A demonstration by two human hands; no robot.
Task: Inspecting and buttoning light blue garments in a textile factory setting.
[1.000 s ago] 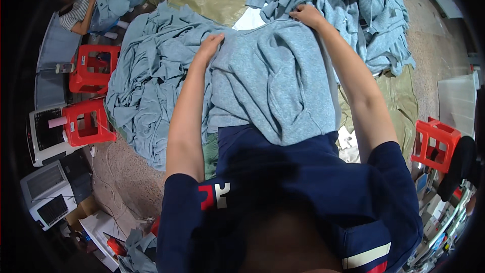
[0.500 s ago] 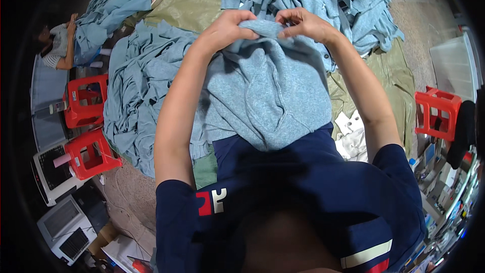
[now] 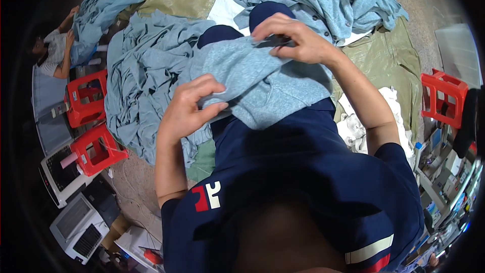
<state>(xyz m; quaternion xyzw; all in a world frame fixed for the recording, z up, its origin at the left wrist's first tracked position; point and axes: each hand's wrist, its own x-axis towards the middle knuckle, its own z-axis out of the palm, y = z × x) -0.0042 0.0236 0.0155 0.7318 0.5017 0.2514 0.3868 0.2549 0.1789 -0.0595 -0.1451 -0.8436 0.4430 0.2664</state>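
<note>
Across my lap lies a light blue knitted garment (image 3: 278, 91), bunched and creased. My left hand (image 3: 189, 106) is at its left edge, with the cloth between thumb and fingers. At the garment's far upper edge, my right hand (image 3: 298, 40) has curled fingers closed on the knit; the exact grip is partly hidden by the fingers. My knees in dark blue cloth show beyond the garment.
Heaps of similar blue knitwear lie to the left (image 3: 146, 86) and ahead (image 3: 313, 0) on an olive sheet (image 3: 389, 60). White cloth (image 3: 353, 126) is by my right arm. Red stools (image 3: 96, 146) stand at left and right. Far left, another person (image 3: 58, 48) handles blue garments.
My left hand has moved nearer to me and left, down the garment's side. My right hand has come slightly nearer. The far edge has drawn back, uncovering my knees.
</note>
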